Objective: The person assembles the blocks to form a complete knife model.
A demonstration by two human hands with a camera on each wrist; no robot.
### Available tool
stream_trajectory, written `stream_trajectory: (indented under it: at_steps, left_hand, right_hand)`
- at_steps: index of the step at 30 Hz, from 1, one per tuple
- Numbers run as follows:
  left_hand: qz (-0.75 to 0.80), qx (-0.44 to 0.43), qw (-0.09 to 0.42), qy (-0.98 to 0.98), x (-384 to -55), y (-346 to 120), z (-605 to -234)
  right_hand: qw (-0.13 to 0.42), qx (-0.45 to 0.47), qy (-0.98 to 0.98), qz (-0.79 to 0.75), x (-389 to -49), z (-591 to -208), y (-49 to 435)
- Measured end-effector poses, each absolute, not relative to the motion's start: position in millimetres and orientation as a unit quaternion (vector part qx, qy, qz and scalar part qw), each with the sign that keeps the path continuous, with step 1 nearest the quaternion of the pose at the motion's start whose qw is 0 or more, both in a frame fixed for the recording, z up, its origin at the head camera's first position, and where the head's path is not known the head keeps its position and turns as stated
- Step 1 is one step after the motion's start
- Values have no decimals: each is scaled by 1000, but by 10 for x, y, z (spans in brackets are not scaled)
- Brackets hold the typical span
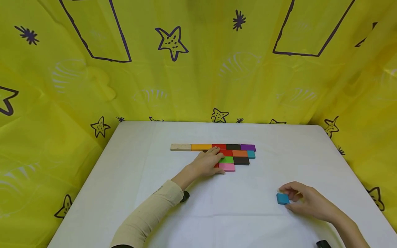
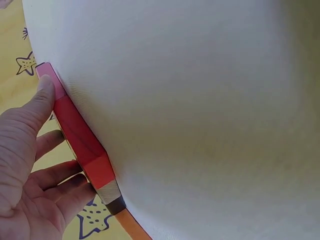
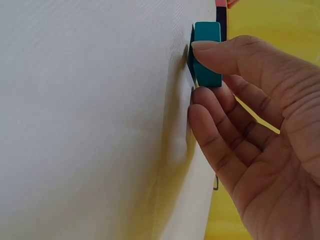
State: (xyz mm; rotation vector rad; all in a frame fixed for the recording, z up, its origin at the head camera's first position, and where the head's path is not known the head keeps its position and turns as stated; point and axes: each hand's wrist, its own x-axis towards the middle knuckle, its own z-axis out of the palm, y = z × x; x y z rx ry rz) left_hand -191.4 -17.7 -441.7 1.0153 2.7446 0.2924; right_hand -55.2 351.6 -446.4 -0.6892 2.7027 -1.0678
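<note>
My left hand [image 1: 206, 161] lies over the left part of several rows of coloured flat blocks, its fingers spread on them. The thumb touches the pink block [image 1: 227, 167] in the nearest row, beside a red block [image 2: 75, 122]. A green block [image 1: 228, 160] and a red block [image 1: 227, 152] show just past the fingers; the blocks under the palm are hidden. At the right, apart from the rows, my right hand [image 1: 310, 201] pinches a blue block [image 1: 282, 198] between thumb and fingers. In the right wrist view this block [image 3: 207, 55] is close over the white cloth.
The farthest row runs from a pale wooden block [image 1: 181, 147] through a yellow block [image 1: 201, 147] to a purple block [image 1: 248, 147]. A smaller teal block [image 1: 251, 154] ends the second row. Yellow patterned curtains [image 1: 198, 79] stand round the white table [image 1: 130, 165].
</note>
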Motion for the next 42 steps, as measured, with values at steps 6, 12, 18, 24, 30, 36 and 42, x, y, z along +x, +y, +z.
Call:
stream_trajectory:
  at_steps: [6, 12, 18, 24, 30, 36, 42]
  left_hand:
    - [101, 343, 97, 929, -1909, -176, -4420]
    - [100, 342, 97, 929, -1908, -175, -4428]
    - [102, 342, 94, 929, -1910, -189, -4438]
    - [108, 343, 92, 929, -1911, -201, -4437]
    - [108, 347, 87, 928, -1919, -212, -4447]
    - [110, 355, 77, 925, -1921, -208, -4453]
    - [110, 358, 73, 924, -1918, -214, -4447]
  right_hand:
    - [62, -246, 895, -366, -630, -4483, 3416]
    - [60, -251, 891, -373, -726, -4487, 3290]
    - [53, -253, 893, -369, -825, -4484, 3153]
    - [63, -239, 893, -377, -928, -4461, 2987]
    - [73, -221, 895, -381, -1030, -4454, 2836]
    - [69, -206, 902, -373, -1116, -4454, 2694]
    - [64, -199, 907, -364, -1201, -4474, 2579]
